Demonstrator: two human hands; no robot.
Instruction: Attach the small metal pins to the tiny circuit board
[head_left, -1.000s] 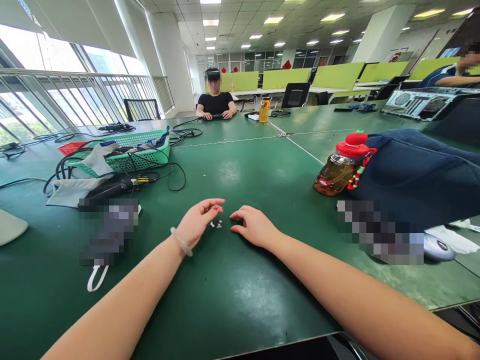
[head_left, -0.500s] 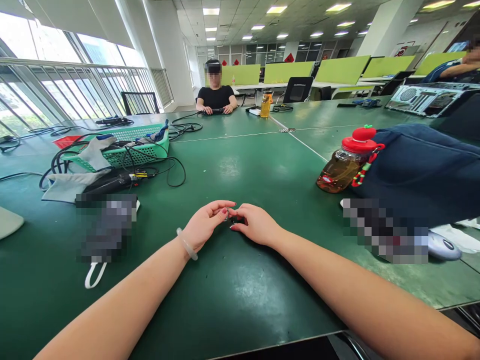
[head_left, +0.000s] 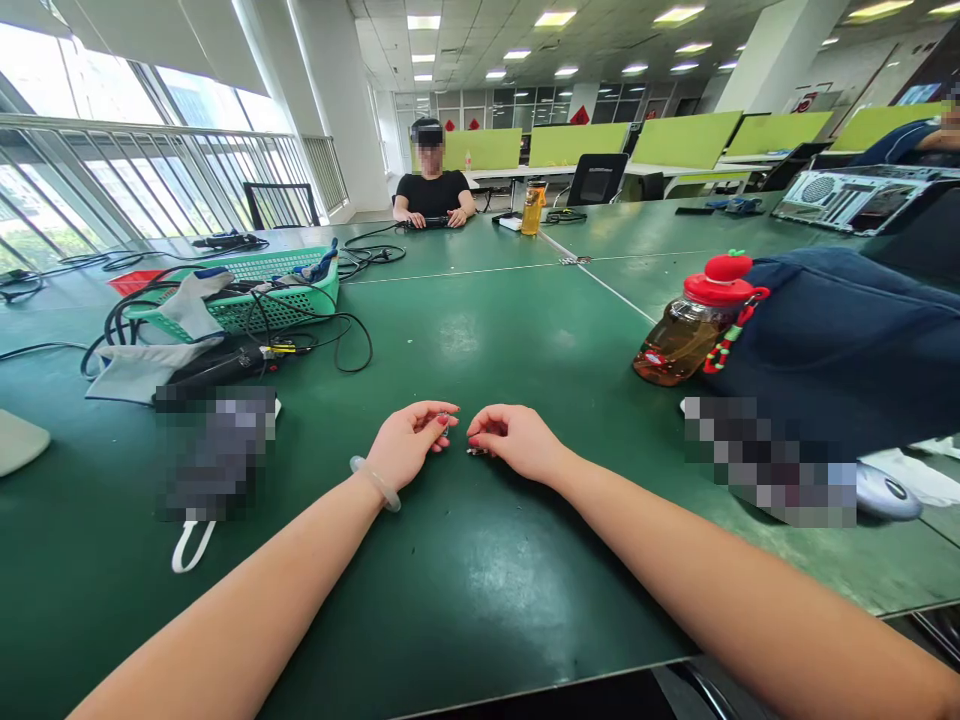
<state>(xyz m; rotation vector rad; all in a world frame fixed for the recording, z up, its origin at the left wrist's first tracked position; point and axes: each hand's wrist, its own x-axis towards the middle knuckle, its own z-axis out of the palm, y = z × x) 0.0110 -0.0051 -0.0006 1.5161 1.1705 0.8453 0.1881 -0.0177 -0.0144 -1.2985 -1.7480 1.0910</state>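
Over the middle of the green table (head_left: 450,335), my left hand (head_left: 406,440), with a pale bangle (head_left: 375,484) at its wrist, has thumb and fingers pinched together. A tiny shiny bit shows at those fingertips, too small to name. Just to the right, with a narrow gap between, my right hand (head_left: 519,442) is also closed in a pinch, its fingertips low by the tabletop. Something small and glinting shows beneath its thumb; I cannot tell what it is, or whether it is a decorated nail.
To the left lie a green basket (head_left: 292,305) with gloves and cables and a blurred phone-like object (head_left: 225,455) with a white strap. On the right are a red-lidded bottle (head_left: 679,335), a dark blue bag (head_left: 847,340) and a mouse (head_left: 889,493). A person (head_left: 433,190) sits opposite.
My hands, touching at the fingertips before, have drawn slightly apart. The left has shifted a little left; the right fingers have curled in more.
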